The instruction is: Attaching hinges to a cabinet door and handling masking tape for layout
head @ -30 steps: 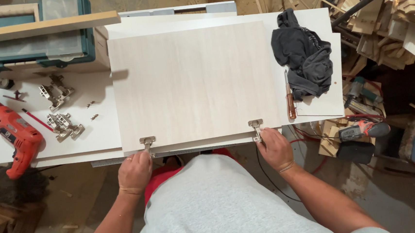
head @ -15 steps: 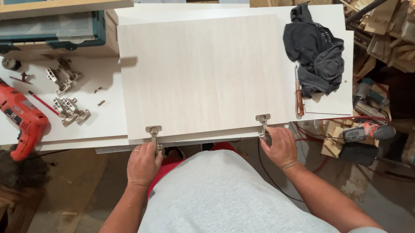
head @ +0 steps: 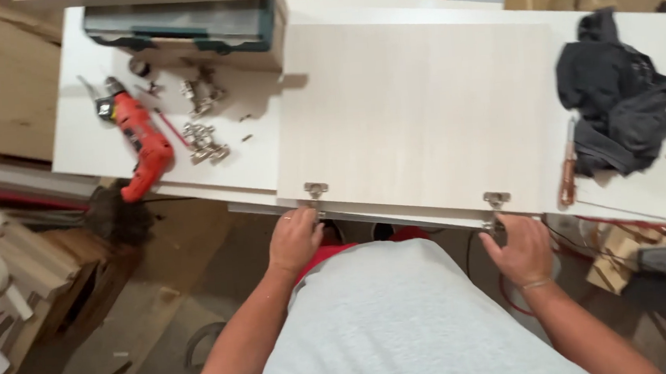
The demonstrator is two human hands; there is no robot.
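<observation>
Hands first: left hand (head: 294, 240) is curled at the near edge of the panel (head: 422, 114), fingers bent right under the left hinge (head: 316, 190), fingertips touching or almost touching the edge there. Can't tell if it actually grips anything, the fingers look loosely closed. Right hand (head: 521, 248) is doing the same at the right hinge (head: 496, 199), fingers folded up against the edge just below it, thumb out to the side; whether it pinches the hinge arm is hidden.

Panel is a pale wood-grain rectangle lying flat on the white bench (head: 95, 141), long axis running left to right across the view, hinge edge facing the person. It sits slightly skewed, the right end closer to the body than the left. Both hinges stick out over the near edge, straight toward the fingers.

Out past the left fingers, well apart: orange drill (head: 142, 138), nose pointing away and left, plus loose hinges (head: 205, 141) beside it and a teal case (head: 181, 26) behind. Beyond the right fingers: screwdriver (head: 567, 171) lying near-to-far, touching a dark cloth (head: 616, 105).
</observation>
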